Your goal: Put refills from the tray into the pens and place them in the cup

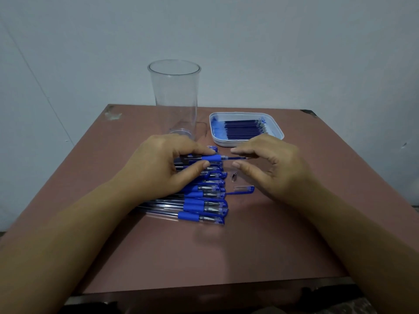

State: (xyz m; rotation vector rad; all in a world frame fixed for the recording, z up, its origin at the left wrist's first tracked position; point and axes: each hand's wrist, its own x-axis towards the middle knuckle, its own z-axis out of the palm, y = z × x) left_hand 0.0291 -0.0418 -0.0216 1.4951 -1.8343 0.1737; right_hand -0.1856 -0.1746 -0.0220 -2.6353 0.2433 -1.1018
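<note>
Left hand (158, 165) pinches one pen (211, 158); right hand (273, 165), grip wide (holding nothing), flanks its refill (238, 158); one cup (174, 96), one tray (279, 133).

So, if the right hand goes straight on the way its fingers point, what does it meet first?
Probably the refill sticking out of the pen that the left hand pinches: its tip lies between the right hand's open thumb and forefinger. Depth is hard to judge.
</note>
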